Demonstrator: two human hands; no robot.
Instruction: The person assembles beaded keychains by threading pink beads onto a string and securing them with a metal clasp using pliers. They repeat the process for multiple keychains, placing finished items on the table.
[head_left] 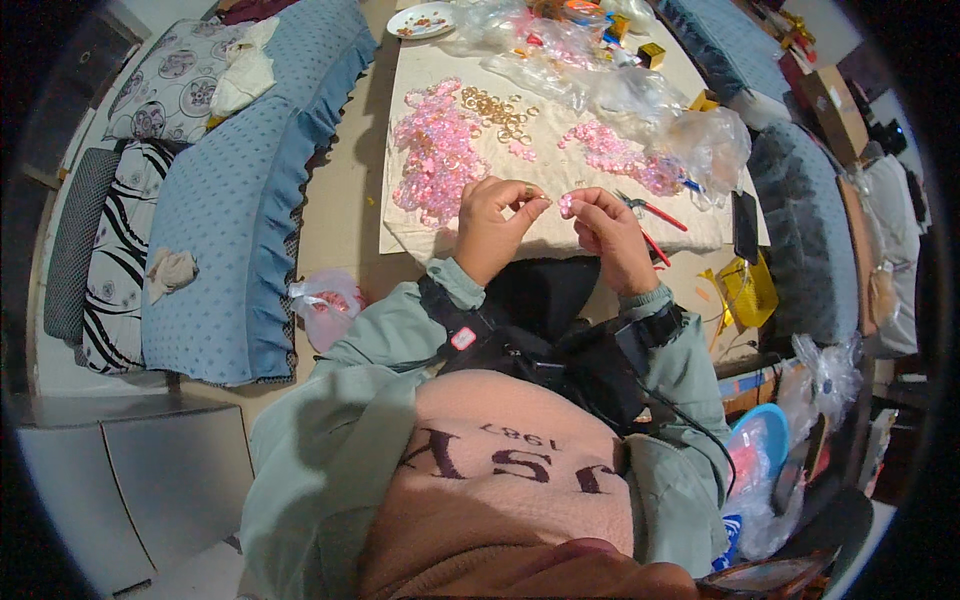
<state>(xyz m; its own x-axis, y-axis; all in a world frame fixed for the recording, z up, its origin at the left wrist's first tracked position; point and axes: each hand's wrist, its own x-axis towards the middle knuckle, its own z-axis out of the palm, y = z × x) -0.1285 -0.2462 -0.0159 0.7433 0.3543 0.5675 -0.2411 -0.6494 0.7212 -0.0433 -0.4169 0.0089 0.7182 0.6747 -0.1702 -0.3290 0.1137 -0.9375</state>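
My left hand [492,228] is closed in a pinch above the table's near edge. A small gold-coloured bit shows at its fingertips, too small to make out fully. Facing it across a narrow gap, my right hand [612,235] pinches a small pink bead [566,206] between thumb and forefinger. Beyond my left hand spreads a big heap of pink beads [435,150]. Several gold rings [500,112] lie beside that heap. A smaller group of pink beads [610,150] is scattered beyond my right hand. Pliers with red handles [660,212] rest just right of that hand.
Clear plastic bags [640,95] cover the table's far right. A white plate [421,21] with small pieces stands at the far left corner. A dark phone [745,228] lies at the right edge, near a yellow basket [750,290]. Blue-covered sofas [230,230] flank the table.
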